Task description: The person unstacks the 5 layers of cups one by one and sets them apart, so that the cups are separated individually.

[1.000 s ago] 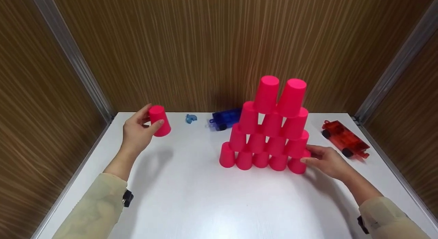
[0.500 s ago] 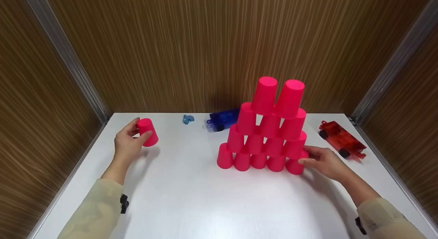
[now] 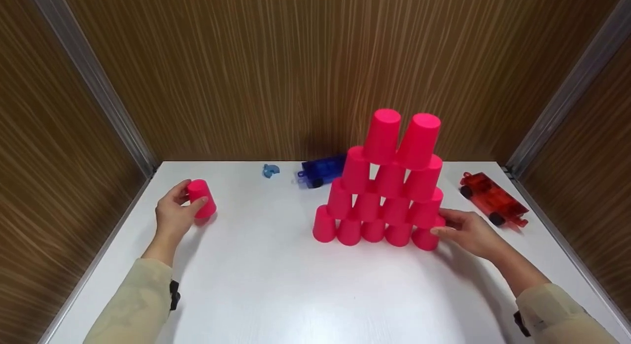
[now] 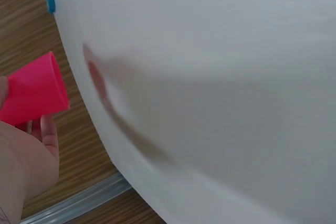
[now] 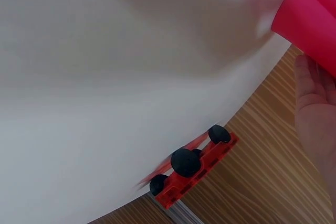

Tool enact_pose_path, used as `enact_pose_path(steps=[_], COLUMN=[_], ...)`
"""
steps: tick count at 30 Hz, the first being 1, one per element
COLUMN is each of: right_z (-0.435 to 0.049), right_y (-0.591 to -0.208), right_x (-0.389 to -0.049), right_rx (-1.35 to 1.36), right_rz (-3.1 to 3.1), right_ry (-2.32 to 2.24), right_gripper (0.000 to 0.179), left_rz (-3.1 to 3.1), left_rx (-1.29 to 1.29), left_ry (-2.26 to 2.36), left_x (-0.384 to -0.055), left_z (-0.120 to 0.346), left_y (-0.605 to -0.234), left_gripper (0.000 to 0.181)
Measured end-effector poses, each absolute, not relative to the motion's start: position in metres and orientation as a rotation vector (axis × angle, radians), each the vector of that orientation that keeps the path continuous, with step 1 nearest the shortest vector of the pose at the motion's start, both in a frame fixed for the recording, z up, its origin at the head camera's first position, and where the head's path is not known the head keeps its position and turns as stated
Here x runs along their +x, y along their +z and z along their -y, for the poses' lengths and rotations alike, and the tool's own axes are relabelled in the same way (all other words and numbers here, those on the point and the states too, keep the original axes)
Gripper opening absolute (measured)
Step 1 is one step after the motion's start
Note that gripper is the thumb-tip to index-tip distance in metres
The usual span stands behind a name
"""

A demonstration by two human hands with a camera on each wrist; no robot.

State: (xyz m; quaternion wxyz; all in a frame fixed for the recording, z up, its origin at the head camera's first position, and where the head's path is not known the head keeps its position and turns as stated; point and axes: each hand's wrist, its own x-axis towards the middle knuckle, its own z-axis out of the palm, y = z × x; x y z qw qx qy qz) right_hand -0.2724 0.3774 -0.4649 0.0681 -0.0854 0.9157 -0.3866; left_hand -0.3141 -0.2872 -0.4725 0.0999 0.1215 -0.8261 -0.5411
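Observation:
My left hand point(image 3: 172, 213) grips an upside-down pink cup point(image 3: 202, 201) between thumb and fingers, slightly tilted and low over the left part of the white table. In the left wrist view the cup point(image 4: 37, 87) shows its rim toward the table, with a gap above its shadow. At the right, pink cups stand upside down in a stepped tower point(image 3: 389, 181), two of them on top. My right hand point(image 3: 471, 234) holds the rightmost cup of the bottom row point(image 3: 425, 239), thumb in front and fingers behind. The right wrist view shows the fingers point(image 5: 310, 80) against that cup.
Behind the tower sits a blue toy car base point(image 3: 323, 171), partly hidden. A small light-blue piece point(image 3: 270, 170) lies left of it. Right of the tower is a red toy car base point(image 3: 493, 198) with black wheels. Wood-grain panels point(image 3: 276, 73) enclose the table point(image 3: 276, 285).
My left hand has carried its cup left and down toward the table. The right hand stays at the bottom-right cup, and the tower stands as before.

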Motion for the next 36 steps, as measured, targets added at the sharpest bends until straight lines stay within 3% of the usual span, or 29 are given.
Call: enact_pose_path(steps=[36], right_z=[-0.378], right_y=[-0.464], right_x=[-0.271], right_rx=[-0.247], right_rz=[-2.763], right_ry=[-1.164], right_gripper=[0.076], left_rz=[2.464], left_rx=[0.398], left_ry=[-1.629], left_x=[-0.314], left_z=[0.308], left_y=[-0.491], left_gripper=[0.078])
